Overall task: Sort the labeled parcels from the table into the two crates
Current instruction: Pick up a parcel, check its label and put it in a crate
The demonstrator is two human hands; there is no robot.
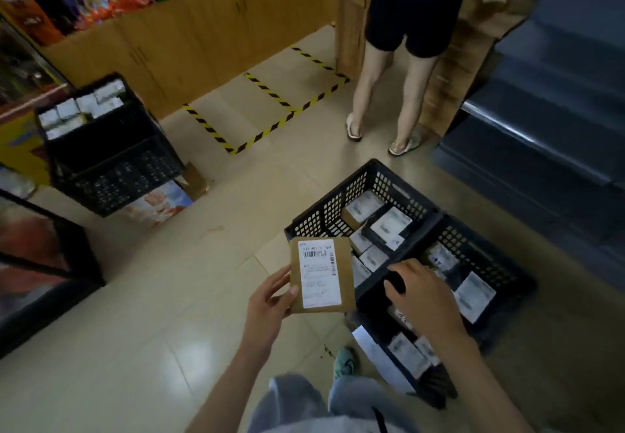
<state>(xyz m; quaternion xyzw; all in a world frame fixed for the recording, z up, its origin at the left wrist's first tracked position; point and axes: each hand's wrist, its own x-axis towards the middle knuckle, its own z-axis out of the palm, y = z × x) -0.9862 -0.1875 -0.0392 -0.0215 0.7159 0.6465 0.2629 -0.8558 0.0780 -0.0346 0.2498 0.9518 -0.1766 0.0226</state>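
Head view: our left hand [270, 297] pinches the flat brown cardboard parcel [341, 273] by its 9 o'clock edge, white label [318, 272] up, long axis toward 12. At 3 o'clock our right hand [422, 294] curls over black lattice crates [338, 209]; we cannot tell whether it holds anything.

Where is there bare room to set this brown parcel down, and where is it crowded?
Bare floor tiles lie between the left hand holding the brown parcel and the raised crate. The taped bays beyond are bare too. The twin crates are crowded with parcels; the raised crate is packed to its rim.
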